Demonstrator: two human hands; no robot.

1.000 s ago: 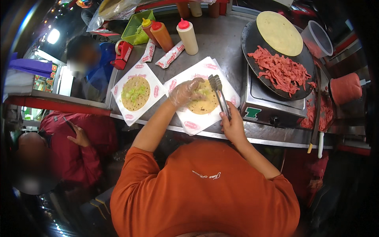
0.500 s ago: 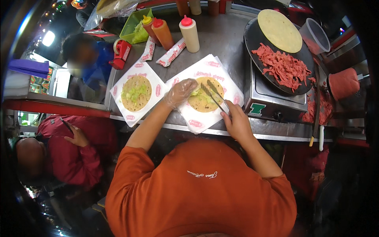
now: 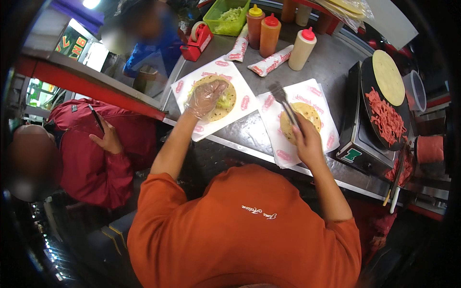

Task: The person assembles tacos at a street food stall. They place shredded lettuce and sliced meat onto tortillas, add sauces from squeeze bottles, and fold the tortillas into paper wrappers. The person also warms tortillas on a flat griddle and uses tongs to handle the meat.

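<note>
My left hand [image 3: 209,97], in a clear plastic glove, is over the left tortilla [image 3: 225,111], its fingers bunched on the shredded lettuce [image 3: 222,101]. That tortilla lies on printed white paper [image 3: 242,91]. In my bare right hand [image 3: 307,139] is a pair of metal tongs [image 3: 284,103], their tips pointing away from me past the left rim of a second tortilla [image 3: 287,126]. The tongs and my hand partly cover this tortilla. It rests on a stack of printed paper [image 3: 283,156] to the right.
Behind the papers are two wrapped rolls [image 3: 271,61], several squeeze bottles [image 3: 303,49], a green lettuce basket [image 3: 211,23] and a red tape dispenser [image 3: 196,43]. On the right, a griddle [image 3: 367,79] holds red meat strips [image 3: 384,117] and a flatbread [image 3: 389,77]. People are at left.
My left hand has gone from the right tortilla's lettuce to the left tortilla's. The tongs have swung left, off the middle of the right tortilla. The whole view has turned and shifted.
</note>
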